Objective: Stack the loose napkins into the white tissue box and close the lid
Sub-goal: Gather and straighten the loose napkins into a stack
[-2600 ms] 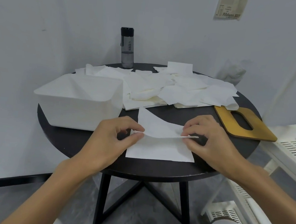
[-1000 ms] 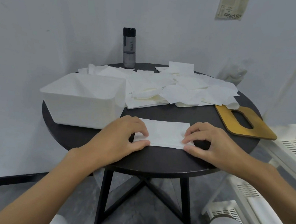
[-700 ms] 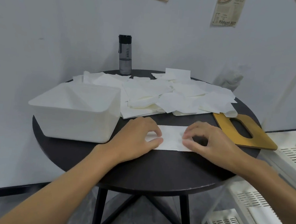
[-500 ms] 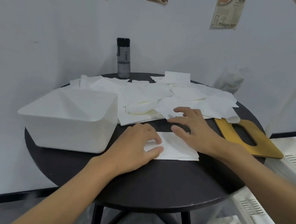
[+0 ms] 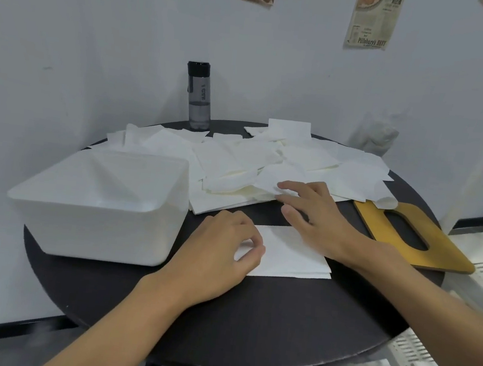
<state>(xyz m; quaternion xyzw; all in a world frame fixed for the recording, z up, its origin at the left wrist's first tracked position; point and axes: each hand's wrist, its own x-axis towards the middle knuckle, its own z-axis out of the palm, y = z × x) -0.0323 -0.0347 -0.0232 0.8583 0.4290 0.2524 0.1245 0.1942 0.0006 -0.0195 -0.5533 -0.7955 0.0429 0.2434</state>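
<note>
white on black, with one touch of mustard

the round surface is matt black; the tissue box and loose napkins plain white; the slotted lid mustard yellow; the bottle smoky grey, capped black; the wall pale grey.

"Pillsbury's BEST" on wall clipping

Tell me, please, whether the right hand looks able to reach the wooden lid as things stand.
Probably yes: the right hand lies open, fingertips on the napkin pile, and the wooden lid lies flat just to its right, with only bare table between them.
</note>
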